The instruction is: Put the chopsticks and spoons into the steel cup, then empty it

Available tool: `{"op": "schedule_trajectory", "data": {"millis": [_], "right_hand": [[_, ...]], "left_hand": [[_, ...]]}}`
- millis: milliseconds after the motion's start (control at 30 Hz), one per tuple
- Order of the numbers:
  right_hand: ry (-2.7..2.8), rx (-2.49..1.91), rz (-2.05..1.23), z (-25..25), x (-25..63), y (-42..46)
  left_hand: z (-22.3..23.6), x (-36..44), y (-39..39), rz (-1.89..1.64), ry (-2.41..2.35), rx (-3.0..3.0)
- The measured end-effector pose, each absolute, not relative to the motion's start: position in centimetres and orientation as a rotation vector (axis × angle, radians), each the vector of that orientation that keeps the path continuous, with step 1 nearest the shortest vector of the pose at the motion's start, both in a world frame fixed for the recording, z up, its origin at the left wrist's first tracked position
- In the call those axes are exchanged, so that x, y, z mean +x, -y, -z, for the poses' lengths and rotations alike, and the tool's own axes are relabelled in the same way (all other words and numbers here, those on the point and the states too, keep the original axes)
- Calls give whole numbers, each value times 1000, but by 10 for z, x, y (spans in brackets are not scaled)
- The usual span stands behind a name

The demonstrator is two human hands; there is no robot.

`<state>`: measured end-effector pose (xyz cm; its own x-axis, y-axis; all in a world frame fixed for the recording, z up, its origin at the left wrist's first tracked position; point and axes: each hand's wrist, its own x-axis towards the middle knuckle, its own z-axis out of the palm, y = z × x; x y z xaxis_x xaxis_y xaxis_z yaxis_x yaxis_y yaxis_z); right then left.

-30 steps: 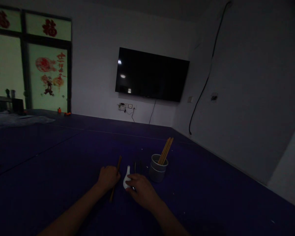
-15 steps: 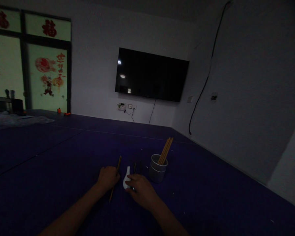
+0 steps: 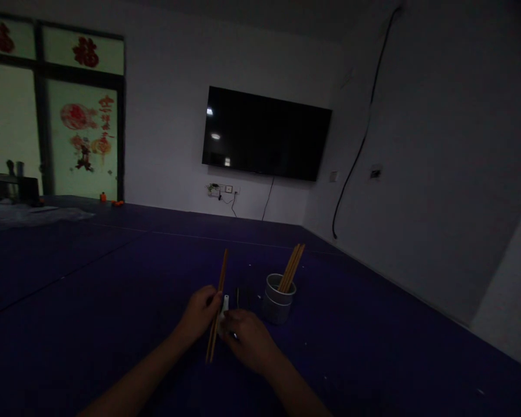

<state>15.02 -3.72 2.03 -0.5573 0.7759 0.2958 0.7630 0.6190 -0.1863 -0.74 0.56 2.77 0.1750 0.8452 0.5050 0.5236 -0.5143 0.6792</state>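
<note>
My left hand (image 3: 203,308) is closed around a pair of wooden chopsticks (image 3: 223,272), which slant up and away and stick out at both ends. Close to its right, my right hand (image 3: 250,339) has its fingers closed over a white soup spoon (image 3: 226,302); the handle shows while most of the bowl is hidden. Beyond the right fingers lies a thin dark utensil handle (image 3: 237,295), and a small shiny metal part shows under them. A grey metal cup (image 3: 278,307) with several wooden chopsticks (image 3: 292,266) leaning in it stands to the right.
The hands work over a dark blue-purple surface (image 3: 147,278) with seams and small white specks. Clear plastic sheeting (image 3: 35,214) and a black holder (image 3: 13,186) are at the far left, with small orange items (image 3: 103,197) near the door. Walls bound the back and right.
My left hand has moved right and slightly up, bringing the chopsticks beside the spoon; both sticks now show apart. My right fingers have closed further over the spoon.
</note>
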Motion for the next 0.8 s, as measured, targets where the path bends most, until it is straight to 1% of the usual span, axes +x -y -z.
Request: {"op": "schedule_trajectory", "data": {"millis": [133, 233, 433, 633, 700, 800], "right_hand": [[2426, -1254, -71, -20, 149, 37], [2185, -1269, -142, -21, 149, 36], [1676, -1078, -467, -23, 147, 35], [1424, -955, -843, -21, 142, 30], [1381, -944, -901, -23, 141, 31], [1389, -928, -881, -26, 140, 34]], "left_hand": [[-21, 2, 3, -1314, -1100, 2012], [-21, 4, 6, -1296, -1041, 2005], [-20, 4, 9, -1236, -927, 2056], [-20, 6, 13, -1099, -868, 2071], [-20, 6, 14, -1076, -830, 2055], [-19, 6, 13, -1068, -805, 2027]]}}
